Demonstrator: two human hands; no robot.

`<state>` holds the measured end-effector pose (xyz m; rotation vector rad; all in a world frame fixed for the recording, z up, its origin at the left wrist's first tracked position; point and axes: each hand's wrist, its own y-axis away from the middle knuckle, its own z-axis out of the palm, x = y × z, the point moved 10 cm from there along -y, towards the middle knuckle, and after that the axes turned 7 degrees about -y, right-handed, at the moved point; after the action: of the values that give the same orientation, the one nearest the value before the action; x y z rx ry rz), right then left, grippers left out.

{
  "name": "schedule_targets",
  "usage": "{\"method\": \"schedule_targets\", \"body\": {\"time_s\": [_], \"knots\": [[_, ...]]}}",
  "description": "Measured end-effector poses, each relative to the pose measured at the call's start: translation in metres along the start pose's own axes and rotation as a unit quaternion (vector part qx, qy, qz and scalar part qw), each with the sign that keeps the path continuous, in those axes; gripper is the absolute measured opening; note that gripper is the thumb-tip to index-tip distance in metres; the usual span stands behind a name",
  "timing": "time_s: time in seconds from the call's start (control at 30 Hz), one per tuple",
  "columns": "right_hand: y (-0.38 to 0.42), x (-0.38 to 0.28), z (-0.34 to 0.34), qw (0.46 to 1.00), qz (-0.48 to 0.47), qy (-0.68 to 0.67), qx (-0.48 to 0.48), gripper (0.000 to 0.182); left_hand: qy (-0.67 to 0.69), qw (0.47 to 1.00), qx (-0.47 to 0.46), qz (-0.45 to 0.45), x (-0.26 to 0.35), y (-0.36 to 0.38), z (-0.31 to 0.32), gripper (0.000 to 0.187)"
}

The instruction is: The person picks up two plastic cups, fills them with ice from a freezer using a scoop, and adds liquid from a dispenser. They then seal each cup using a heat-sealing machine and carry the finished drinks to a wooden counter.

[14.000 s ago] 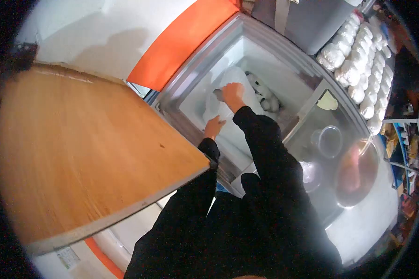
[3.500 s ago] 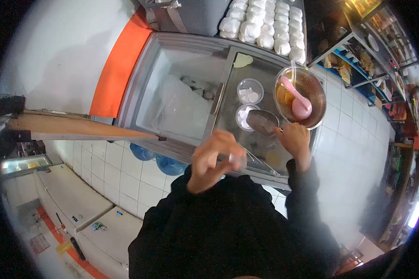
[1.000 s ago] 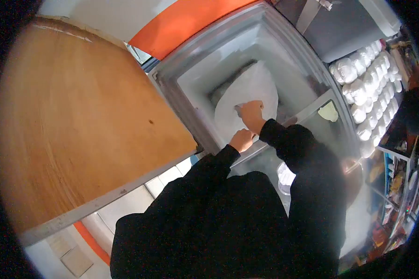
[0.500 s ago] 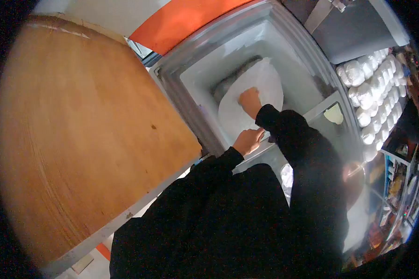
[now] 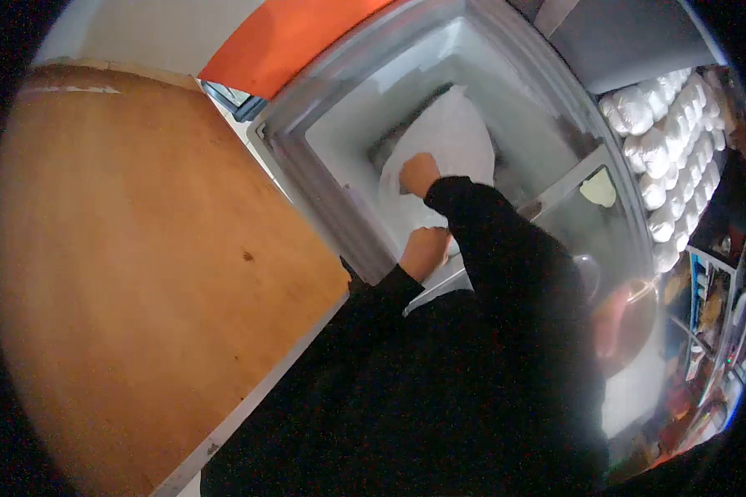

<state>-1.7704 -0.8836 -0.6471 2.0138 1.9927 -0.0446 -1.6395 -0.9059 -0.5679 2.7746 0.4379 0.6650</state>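
Observation:
A large white bag [image 5: 452, 137] lies in the open chest freezer [image 5: 340, 178], its pointed end toward the far wall. My right hand [image 5: 420, 174] is closed in a fist on the bag's upper face and seems to grip the material. Closer to my body, my left hand [image 5: 425, 250] is closed at the bag's near end, by the freezer's front rim; its fingertips are partly hidden. Something dark grey [image 5: 389, 149] shows behind the bag, too blurred to name.
A wooden board or tabletop [image 5: 174, 265] stands along the left. An orange panel [image 5: 294, 41] borders the freezer's far left side. Several white wrapped bundles [image 5: 667, 157] are stacked at the right, beside a grey box-like surface [image 5: 630, 41]. A pale yellow patch [image 5: 598, 189] sits on the freezer lid.
My left hand, whose finger was stretched out, has closed at the bag's near end. My right hand stays on the bag, its fist now tighter. The camera view has shifted slightly.

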Motion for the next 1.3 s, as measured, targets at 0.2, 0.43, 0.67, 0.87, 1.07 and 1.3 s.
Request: {"method": "schedule_targets", "body": {"time_s": [0.2, 0.43, 0.67, 0.87, 1.07, 1.3], "knots": [[-0.003, 0.029, -0.093, 0.996, -0.025, -0.091, -0.003, 0.013, 0.086, 0.993, 0.072, -0.023, -0.011, 0.007, -0.016, 0.035], [0.008, 0.065, -0.180, 0.820, 0.044, -0.513, 0.248, 0.027, 0.099, 0.993, 0.062, -0.013, -0.004, 0.005, -0.015, 0.031], [0.053, 0.070, -0.186, 0.533, 0.140, -0.700, 0.455, 0.039, 0.393, 0.910, 0.118, -0.059, -0.024, 0.013, -0.012, 0.008], [0.076, 0.041, -0.128, 0.655, 0.151, -0.611, 0.419, 0.032, 0.240, 0.961, 0.129, 0.041, -0.020, 0.017, 0.001, 0.010], [0.090, 0.052, -0.177, 0.639, 0.080, -0.578, 0.501, 0.028, 0.190, 0.974, 0.110, 0.048, -0.006, 0.015, -0.017, 0.015], [0.082, 0.058, -0.182, 0.649, 0.128, -0.600, 0.449, 0.036, 0.168, 0.979, 0.108, 0.049, -0.009, 0.017, 0.011, 0.019]]}}
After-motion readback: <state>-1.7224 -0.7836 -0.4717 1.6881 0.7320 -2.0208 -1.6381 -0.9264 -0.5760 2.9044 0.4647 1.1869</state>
